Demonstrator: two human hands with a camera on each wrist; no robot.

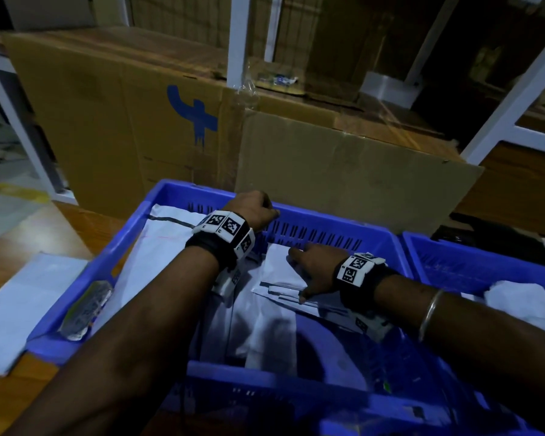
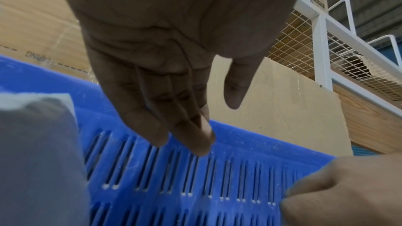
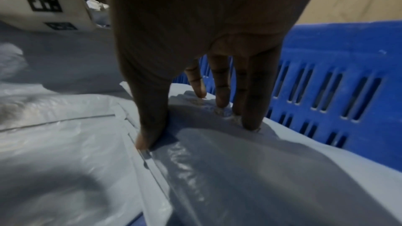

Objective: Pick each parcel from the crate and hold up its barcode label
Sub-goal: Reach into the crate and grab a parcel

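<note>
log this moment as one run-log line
phase: reaching into blue crate | left hand: open, above far wall, holds nothing | right hand: fingers straight, pressing on white parcel | barcode label: not in view

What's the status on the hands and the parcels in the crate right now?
Left hand open, empty, at crate wall. Right hand open, fingers pressing top parcel, no grip. Nothing in the way.

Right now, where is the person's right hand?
In the head view, the right hand is inside the blue crate, near its slotted far wall, right of the left hand. Its fingers press on a white parcel.
</note>
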